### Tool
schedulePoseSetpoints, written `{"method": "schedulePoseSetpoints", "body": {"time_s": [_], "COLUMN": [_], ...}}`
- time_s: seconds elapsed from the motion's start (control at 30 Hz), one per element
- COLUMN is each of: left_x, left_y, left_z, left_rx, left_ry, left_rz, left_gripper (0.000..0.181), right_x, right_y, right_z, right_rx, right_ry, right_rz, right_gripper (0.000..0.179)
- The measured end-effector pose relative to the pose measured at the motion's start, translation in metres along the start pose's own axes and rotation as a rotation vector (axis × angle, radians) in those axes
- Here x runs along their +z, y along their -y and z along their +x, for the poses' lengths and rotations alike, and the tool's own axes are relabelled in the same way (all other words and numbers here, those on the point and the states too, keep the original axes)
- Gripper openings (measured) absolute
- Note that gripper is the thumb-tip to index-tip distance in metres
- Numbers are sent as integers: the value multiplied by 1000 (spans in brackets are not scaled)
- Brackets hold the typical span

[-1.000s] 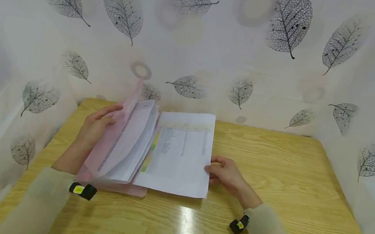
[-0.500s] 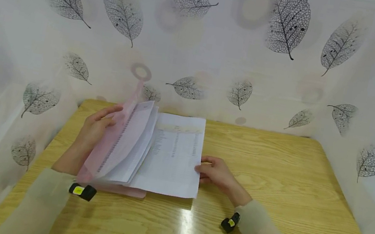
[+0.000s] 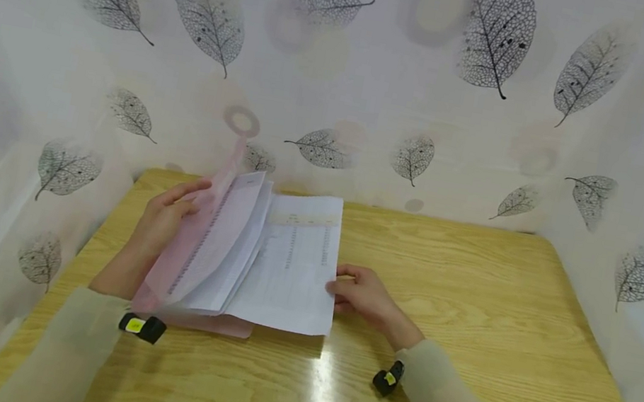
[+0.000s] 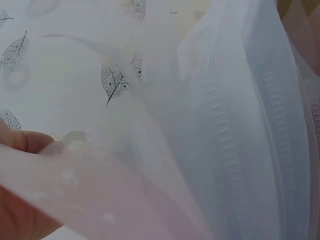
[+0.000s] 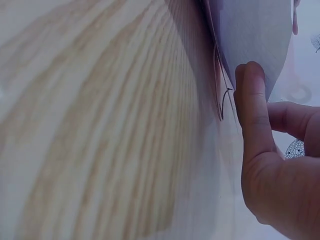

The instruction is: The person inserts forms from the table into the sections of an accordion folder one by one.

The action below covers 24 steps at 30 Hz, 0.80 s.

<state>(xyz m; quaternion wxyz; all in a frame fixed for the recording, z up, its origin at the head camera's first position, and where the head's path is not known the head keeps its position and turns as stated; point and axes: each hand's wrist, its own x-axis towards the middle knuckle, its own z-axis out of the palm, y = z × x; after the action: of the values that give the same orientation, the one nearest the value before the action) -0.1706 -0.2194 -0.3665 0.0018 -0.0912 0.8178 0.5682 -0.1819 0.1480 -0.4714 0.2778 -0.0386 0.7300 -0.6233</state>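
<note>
At the left of the head view, a pink translucent folder (image 3: 182,262) stands part open, its front cover lifted at a tilt. My left hand (image 3: 162,219) pinches that cover's edge; the wrist view shows the thumb on the pink plastic (image 4: 100,195). Inside the folder, several leaves (image 3: 224,241) fan upward, with a row of small marks along their bound side. A white printed sheet (image 3: 294,282) juts out to the right, its left part hidden behind the leaves. My right hand (image 3: 368,299) pinches the sheet's right edge between thumb and fingers, just above the table.
The wooden table (image 3: 474,292) extends to the right and front. A leaf-patterned white curtain (image 3: 341,89) encloses it at the back and both sides. Each wrist carries a small black camera (image 3: 142,327).
My right hand has moved left with the printed sheet, so more of it lies behind the leaves. A yellow-green strip on its left is now covered. The left hand stays in place.
</note>
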Motion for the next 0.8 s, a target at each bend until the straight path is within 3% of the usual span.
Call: {"method": "schedulePoseSetpoints", "body": {"time_s": [0.33,0.8], "left_x": [1,3], "left_y": [-2,-3], "left_z": [-2,-3], "left_rx": [-15,-5], "left_ry": [1,-11], "left_rz": [-26,-3], "left_gripper": [50,49], "right_x": [12,42], "right_y": [3,4], "right_z": [12,27], "right_rx": [16,-5], "right_ry": [-42,34], "right_rz": [37,85], "right_gripper": [40,34]}}
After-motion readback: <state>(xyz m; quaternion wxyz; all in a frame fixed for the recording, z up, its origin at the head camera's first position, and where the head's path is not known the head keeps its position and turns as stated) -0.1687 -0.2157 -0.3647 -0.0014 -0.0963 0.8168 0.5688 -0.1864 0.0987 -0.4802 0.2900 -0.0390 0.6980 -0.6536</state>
